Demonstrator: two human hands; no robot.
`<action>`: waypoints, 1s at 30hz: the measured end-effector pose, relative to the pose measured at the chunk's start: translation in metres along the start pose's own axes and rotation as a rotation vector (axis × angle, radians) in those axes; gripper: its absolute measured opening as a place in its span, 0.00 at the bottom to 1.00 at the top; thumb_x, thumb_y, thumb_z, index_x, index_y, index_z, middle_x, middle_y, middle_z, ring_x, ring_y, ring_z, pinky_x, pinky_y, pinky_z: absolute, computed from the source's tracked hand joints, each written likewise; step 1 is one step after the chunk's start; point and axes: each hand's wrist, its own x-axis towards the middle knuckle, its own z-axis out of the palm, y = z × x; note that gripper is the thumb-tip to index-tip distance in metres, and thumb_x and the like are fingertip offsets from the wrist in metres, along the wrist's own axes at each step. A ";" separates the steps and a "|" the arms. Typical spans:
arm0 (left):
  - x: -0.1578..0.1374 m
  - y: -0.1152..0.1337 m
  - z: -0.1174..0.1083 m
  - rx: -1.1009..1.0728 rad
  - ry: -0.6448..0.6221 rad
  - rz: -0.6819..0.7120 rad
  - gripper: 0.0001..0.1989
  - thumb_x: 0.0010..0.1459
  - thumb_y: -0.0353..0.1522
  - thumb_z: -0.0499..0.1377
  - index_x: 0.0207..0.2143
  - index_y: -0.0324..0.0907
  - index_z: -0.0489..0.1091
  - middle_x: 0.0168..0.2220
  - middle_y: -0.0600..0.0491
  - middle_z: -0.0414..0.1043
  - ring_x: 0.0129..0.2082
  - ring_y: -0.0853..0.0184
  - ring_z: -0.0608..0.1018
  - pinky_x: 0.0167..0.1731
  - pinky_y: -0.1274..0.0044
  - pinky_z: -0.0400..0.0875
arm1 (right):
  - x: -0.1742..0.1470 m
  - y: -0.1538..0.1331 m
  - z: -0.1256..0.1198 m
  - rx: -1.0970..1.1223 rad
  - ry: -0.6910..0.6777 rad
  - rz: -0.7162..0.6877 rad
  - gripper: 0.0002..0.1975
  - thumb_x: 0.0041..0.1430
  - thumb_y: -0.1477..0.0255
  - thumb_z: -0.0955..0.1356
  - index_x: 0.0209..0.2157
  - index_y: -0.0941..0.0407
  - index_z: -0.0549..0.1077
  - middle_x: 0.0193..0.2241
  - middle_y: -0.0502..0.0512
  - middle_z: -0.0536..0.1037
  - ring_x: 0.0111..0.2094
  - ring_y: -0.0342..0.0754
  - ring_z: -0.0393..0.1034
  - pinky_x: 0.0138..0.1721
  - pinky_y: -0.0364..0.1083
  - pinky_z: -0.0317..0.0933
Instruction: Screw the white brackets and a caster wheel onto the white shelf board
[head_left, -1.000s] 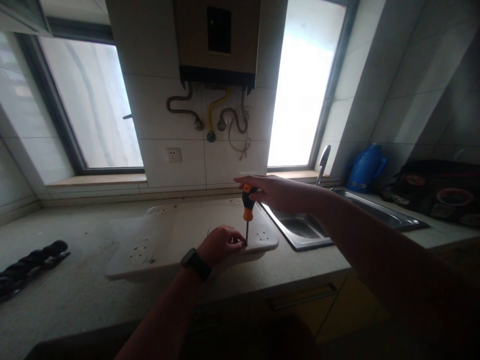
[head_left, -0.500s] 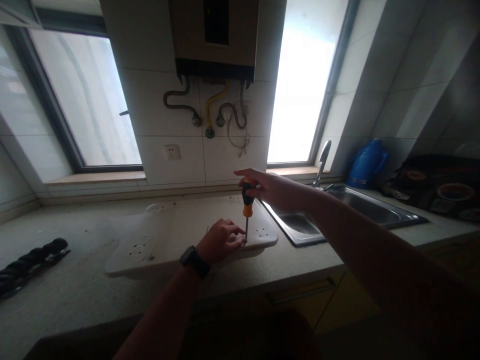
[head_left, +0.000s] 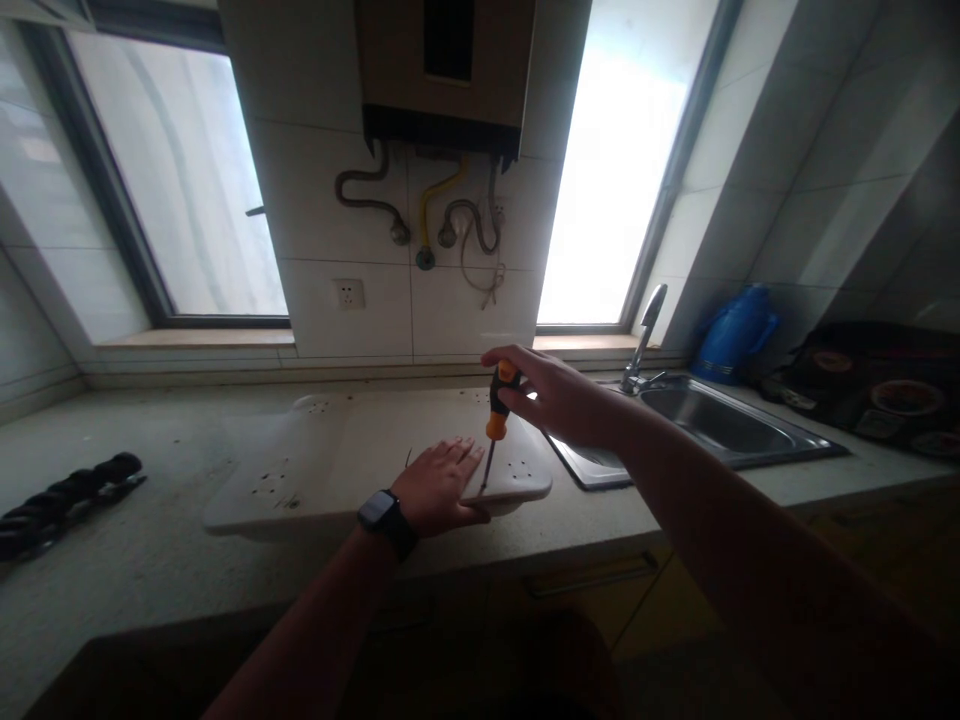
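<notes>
My right hand (head_left: pixel 547 390) is wrapped round the orange and black handle of a screwdriver (head_left: pixel 496 420). The screwdriver leans slightly, its tip down at the front edge of a white panel (head_left: pixel 337 450) with groups of small holes near its corners. Whether the tip sits in a screw is too small to tell. My left hand (head_left: pixel 441 485), with a black watch (head_left: pixel 382 512) on its wrist, lies flat on the panel just left of the tip. Its fingers are stretched out, and the thumb rests along the front edge.
The panel lies on a speckled countertop (head_left: pixel 172 560). To the right is a steel sink (head_left: pixel 712 420) with a faucet (head_left: pixel 645 335). Beyond stand a blue jug (head_left: pixel 735 335) and a dark bag (head_left: pixel 885 385). A black segmented object (head_left: pixel 67 505) lies at left. A water heater (head_left: pixel 446 70) hangs above.
My left hand has let go at the screwdriver's tip and flattened onto the panel. The screwdriver has gone from nearly upright to tilted. The view has shifted slightly.
</notes>
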 end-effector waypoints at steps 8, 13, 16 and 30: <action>-0.033 0.001 -0.016 -0.013 -0.004 0.053 0.46 0.56 0.55 0.61 0.70 0.44 0.52 0.69 0.46 0.51 0.66 0.51 0.58 0.64 0.60 0.54 | -0.008 -0.012 0.014 0.368 0.001 -0.034 0.21 0.59 0.66 0.71 0.53 0.56 0.70 0.39 0.55 0.75 0.39 0.45 0.72 0.42 0.46 0.69; -0.042 0.002 -0.023 -0.008 -0.014 0.071 0.47 0.55 0.54 0.62 0.70 0.44 0.52 0.69 0.46 0.51 0.66 0.52 0.59 0.64 0.61 0.54 | -0.006 -0.026 0.030 0.086 0.260 -0.012 0.20 0.54 0.57 0.74 0.39 0.58 0.72 0.30 0.52 0.72 0.29 0.42 0.64 0.31 0.45 0.62; -0.047 0.004 -0.026 -0.007 -0.017 0.077 0.48 0.54 0.53 0.64 0.69 0.43 0.53 0.69 0.46 0.51 0.66 0.52 0.58 0.65 0.62 0.53 | -0.003 -0.025 0.037 0.108 0.234 0.022 0.22 0.59 0.58 0.70 0.48 0.58 0.72 0.36 0.56 0.75 0.35 0.46 0.69 0.38 0.48 0.66; -0.063 0.002 -0.040 -0.402 0.120 0.078 0.39 0.49 0.55 0.66 0.58 0.45 0.69 0.57 0.49 0.69 0.58 0.57 0.70 0.59 0.65 0.62 | 0.008 -0.018 0.055 0.367 0.245 -0.085 0.26 0.53 0.59 0.75 0.51 0.55 0.72 0.40 0.55 0.74 0.35 0.44 0.71 0.37 0.46 0.69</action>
